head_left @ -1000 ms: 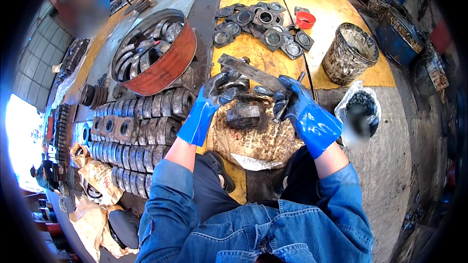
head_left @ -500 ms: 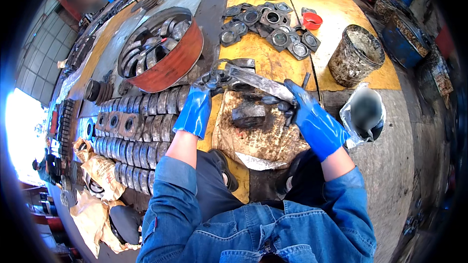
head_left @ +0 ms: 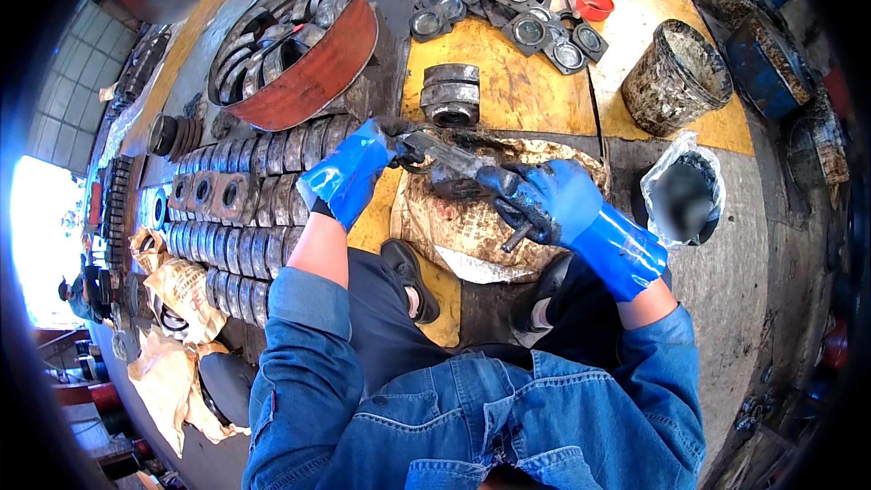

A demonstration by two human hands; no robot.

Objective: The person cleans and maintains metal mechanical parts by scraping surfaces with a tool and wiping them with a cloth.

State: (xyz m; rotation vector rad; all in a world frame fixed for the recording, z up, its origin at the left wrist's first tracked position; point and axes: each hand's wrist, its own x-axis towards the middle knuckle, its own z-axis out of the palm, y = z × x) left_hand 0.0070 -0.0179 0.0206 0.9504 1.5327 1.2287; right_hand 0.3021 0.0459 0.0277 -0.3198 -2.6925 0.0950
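Both my hands wear blue rubber gloves with blackened fingers. My left hand (head_left: 354,168) is closed at the left end of a flat grey metal bar (head_left: 449,156), with dark metal around its fingers that I cannot sort out. My right hand (head_left: 558,200) grips the bar's other end. Below the right fingers a dark rod (head_left: 517,236) sticks out; whether it belongs to the bar I cannot tell. The bar hangs over a stained sack (head_left: 445,231) between my feet. A dark metal block on the sack is mostly hidden behind the bar and hands.
Curved metal pieces (head_left: 451,91) stand just beyond the sack. Rows of similar parts (head_left: 238,245) lie at left, below a red-sided drum (head_left: 313,77) full of them. Square ringed plates (head_left: 529,32), a red bowl (head_left: 594,5), a crusted bucket (head_left: 676,82) and a bag-lined container (head_left: 712,163) are farther right.
My right hand has turned over and moved lower; the rod that pointed up now points down. The bar has come lower and nearer. The view has shifted, showing the standing curved pieces more fully.
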